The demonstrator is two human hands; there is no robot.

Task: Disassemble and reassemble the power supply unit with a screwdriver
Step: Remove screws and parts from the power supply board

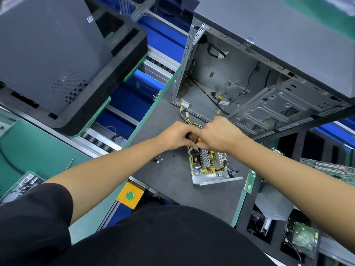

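The opened power supply unit (209, 166) lies on the grey mat, its circuit board with heatsinks bare in a metal tray. Over its far end both my hands meet. My right hand (221, 137) is closed around a screwdriver with an orange and black handle (199, 140), held upright over the board. My left hand (176, 135) pinches the same handle from the left. The tip is hidden by my fingers. Yellow wires with white connectors (184, 106) run from the unit toward the far side. Several loose black screws (158, 160) lie left of the unit.
An open computer case (249, 83) stands behind the unit. A memory stick (249, 179) lies at the mat's right edge. A motherboard (330, 167) and a hard drive (303, 237) sit in foam at right. A yellow box with a green button (130, 195) is at the front edge.
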